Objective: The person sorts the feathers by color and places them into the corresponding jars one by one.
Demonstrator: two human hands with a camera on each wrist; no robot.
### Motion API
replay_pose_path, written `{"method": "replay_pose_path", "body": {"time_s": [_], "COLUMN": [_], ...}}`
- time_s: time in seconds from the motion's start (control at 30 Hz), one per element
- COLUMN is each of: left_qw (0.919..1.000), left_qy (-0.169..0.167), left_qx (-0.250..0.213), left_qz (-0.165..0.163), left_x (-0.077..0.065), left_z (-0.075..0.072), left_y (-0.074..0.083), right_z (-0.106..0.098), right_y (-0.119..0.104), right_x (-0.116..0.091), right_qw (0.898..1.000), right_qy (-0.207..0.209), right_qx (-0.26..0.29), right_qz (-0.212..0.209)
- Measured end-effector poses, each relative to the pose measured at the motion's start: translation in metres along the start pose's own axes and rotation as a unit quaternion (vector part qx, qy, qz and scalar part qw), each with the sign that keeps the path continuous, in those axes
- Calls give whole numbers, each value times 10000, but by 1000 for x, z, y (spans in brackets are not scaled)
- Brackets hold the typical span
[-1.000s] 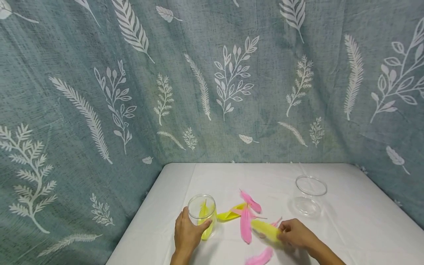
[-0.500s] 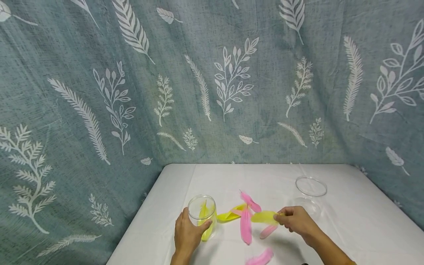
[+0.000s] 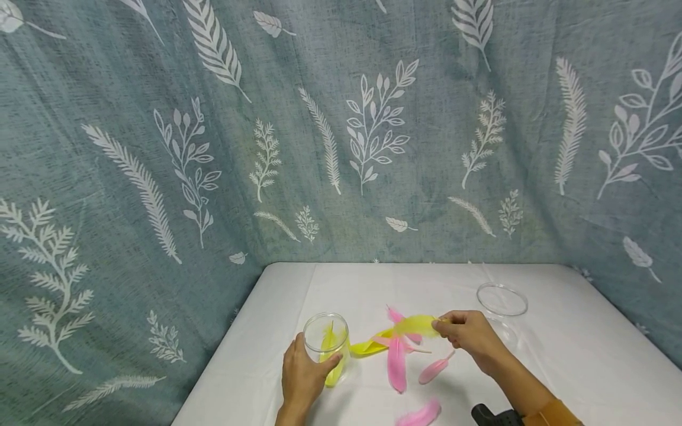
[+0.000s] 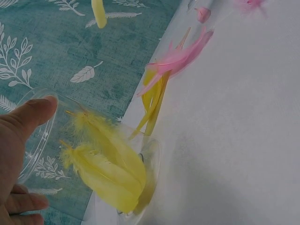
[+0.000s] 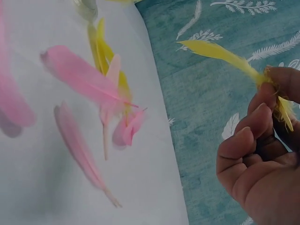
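On the left of the table, my left hand [image 3: 305, 371] grips a clear jar [image 3: 326, 332] that stands upright, thumb at its near side. Inside the jar lie yellow feathers [image 4: 110, 168], seen closely in the left wrist view. My right hand [image 3: 471, 336] pinches another yellow feather [image 5: 220, 54] near its quill end, raised above the table with its tip pointing left. Below it, several pink feathers [image 3: 396, 364] and yellow ones [image 3: 367, 348] lie in a loose pile between the hands. A separate pink feather [image 5: 79, 145] rests nearer the right hand.
A second clear jar [image 3: 502, 299] stands at the right, partly behind the right hand. One more pink feather [image 3: 420, 413] lies near the front. The white table [image 3: 373, 284] meets a patterned teal curtain [image 3: 330, 130] at its back and sides.
My right hand has lifted the yellow feather from the table and carried it up and away from me, above the pile. The left hand stays on its jar.
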State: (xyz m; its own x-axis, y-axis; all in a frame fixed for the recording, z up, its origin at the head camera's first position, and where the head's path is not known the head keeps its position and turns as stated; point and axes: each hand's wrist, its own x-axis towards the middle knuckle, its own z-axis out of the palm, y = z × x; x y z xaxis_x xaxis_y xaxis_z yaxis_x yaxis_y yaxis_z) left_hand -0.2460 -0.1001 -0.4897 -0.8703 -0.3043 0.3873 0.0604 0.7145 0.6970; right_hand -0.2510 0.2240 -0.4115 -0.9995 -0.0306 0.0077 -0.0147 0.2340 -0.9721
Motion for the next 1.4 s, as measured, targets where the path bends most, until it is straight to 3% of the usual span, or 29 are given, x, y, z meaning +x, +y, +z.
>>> {"method": "replay_pose_path", "body": {"time_s": [0.4,0.9,1.4], "left_qw": [10000,9999,9998], "left_qy": [2,76,130], "left_qx": [78,95,-31], "left_qz": [-11,31,155], "left_x": [0,0,-1], "left_z": [1,0,-1], "left_y": [0,1,-1], "right_z": [12,42,71], "right_y": [-25,-54,-69], "right_x": [6,17,24], "right_qw": [9991,9952,9954], "right_qy": [-272,-654,-735], "right_qx": [143,315,105], "right_qz": [-300,-661,-608]}}
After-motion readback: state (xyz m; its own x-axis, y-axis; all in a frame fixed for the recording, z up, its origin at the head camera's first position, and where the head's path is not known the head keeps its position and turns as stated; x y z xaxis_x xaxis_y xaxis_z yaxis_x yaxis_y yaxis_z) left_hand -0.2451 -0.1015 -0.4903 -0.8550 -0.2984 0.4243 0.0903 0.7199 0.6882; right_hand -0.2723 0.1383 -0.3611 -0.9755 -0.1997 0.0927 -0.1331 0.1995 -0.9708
